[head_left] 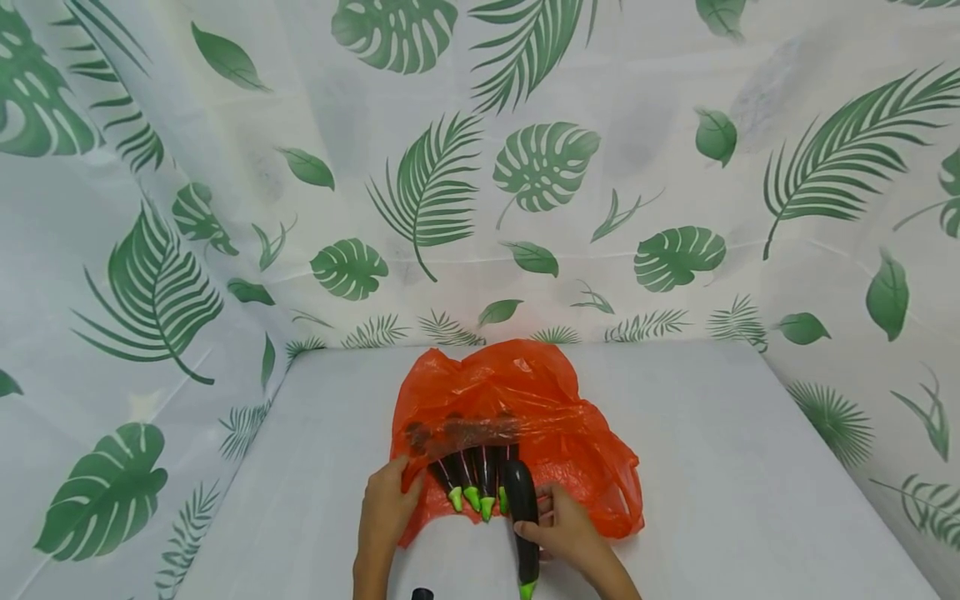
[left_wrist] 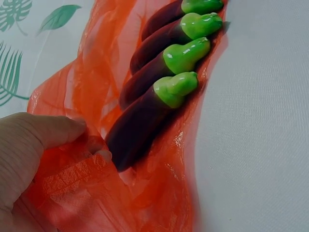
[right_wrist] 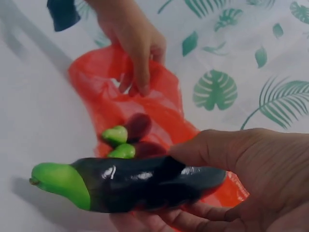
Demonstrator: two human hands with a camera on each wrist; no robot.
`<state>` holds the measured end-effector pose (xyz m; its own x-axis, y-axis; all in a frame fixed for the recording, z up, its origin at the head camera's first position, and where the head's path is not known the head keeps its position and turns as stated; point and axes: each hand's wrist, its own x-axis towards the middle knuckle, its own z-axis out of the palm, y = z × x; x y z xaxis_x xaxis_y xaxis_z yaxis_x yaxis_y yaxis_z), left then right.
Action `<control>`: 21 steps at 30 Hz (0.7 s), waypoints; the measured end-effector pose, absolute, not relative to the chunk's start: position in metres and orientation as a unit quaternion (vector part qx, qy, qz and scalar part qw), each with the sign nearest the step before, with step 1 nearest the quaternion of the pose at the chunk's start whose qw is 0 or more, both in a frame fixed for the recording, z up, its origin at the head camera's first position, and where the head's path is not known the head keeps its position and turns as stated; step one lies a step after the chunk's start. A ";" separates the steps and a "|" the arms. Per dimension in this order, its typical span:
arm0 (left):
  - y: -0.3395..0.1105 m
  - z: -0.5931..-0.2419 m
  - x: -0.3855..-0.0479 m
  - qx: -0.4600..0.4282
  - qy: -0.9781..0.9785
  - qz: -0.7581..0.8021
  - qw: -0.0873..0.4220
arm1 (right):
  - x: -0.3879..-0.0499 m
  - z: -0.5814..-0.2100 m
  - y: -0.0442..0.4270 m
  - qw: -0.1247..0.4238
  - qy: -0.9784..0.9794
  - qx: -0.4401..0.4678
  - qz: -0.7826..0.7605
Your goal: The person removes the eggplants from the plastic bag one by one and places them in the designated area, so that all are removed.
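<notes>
A red plastic bag [head_left: 517, 379] lies on the white table, its mouth facing me. Several dark eggplants [left_wrist: 135, 123] with green stem ends rest in the bag side by side, their far ends covered by the film. My left hand [head_left: 386, 504] pinches the left edge of the bag's mouth between thumb and fingers. In my right hand [head_left: 570, 529] is another eggplant [right_wrist: 120, 186], gripped round its middle with its green end toward me. It is held in front of the bag's mouth, to the right of the others.
The white table [head_left: 712, 467] extends to both sides of the bag. A leaf-printed white sheet [head_left: 450, 192] rises behind it and at the sides. A small black object [head_left: 422, 593], mostly cut off, shows at the bottom edge of the head view.
</notes>
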<state>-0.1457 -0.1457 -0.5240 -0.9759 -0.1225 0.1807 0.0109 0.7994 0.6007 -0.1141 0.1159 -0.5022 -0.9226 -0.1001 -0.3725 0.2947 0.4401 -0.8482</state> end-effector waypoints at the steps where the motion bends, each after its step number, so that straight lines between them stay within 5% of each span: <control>1: -0.146 -0.524 -0.145 0.029 -0.943 -0.316 0.105 | -0.113 -0.501 0.116 0.190 0.823 0.052 -0.532; 21: -0.147 -0.525 -0.143 0.018 -0.940 -0.318 0.120 | -0.110 -0.486 0.120 0.171 0.769 0.022 -0.616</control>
